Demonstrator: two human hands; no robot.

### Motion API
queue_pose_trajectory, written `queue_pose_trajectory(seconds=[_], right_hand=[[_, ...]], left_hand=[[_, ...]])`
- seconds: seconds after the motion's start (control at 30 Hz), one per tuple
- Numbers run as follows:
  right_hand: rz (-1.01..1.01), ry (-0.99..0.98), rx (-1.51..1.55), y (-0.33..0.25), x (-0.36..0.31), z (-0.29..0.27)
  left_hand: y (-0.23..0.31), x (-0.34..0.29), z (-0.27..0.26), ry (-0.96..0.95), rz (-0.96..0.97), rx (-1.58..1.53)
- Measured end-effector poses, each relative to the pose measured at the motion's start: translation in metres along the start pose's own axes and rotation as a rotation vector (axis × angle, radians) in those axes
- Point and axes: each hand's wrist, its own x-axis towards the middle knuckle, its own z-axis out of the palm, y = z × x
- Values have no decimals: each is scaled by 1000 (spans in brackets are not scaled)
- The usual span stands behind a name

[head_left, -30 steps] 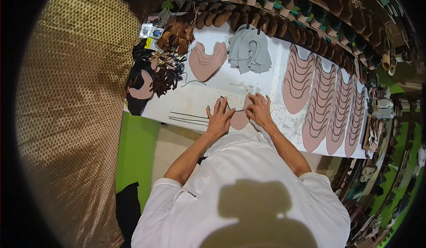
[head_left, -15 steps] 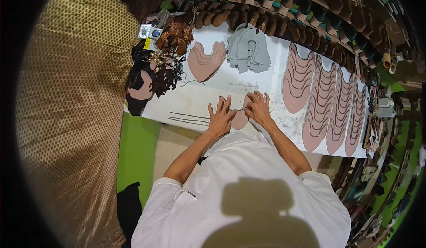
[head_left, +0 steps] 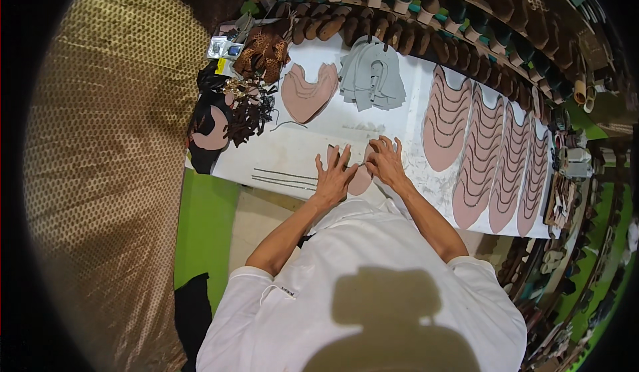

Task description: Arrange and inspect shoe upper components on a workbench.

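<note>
Head view: left hand (head_left: 333, 179) and right hand (head_left: 388, 164) at pink piece (head_left: 360, 182)

The piece lies on the worktop (head_left: 296, 149), between the hands. Both are bent over its edges; whether they pinch something, I cannot tell. Dark strips (head_left: 285, 173) lie beside the left hand.

At the near edge of the white worktop (head_left: 293, 152), the bare left hand (head_left: 333, 178) has shifted toward the bare right hand (head_left: 387, 163).
</note>
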Motion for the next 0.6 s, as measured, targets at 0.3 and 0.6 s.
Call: queue_pose_trajectory(seconds=[0.3,0.6], right_hand=[[-21,-14,-11,0,4,-1],[4,-51,-47,3,6,-2]], left_hand=[[-2,-3,11,-7,-13,-32],[11,10,-4,-50,-50,-73]])
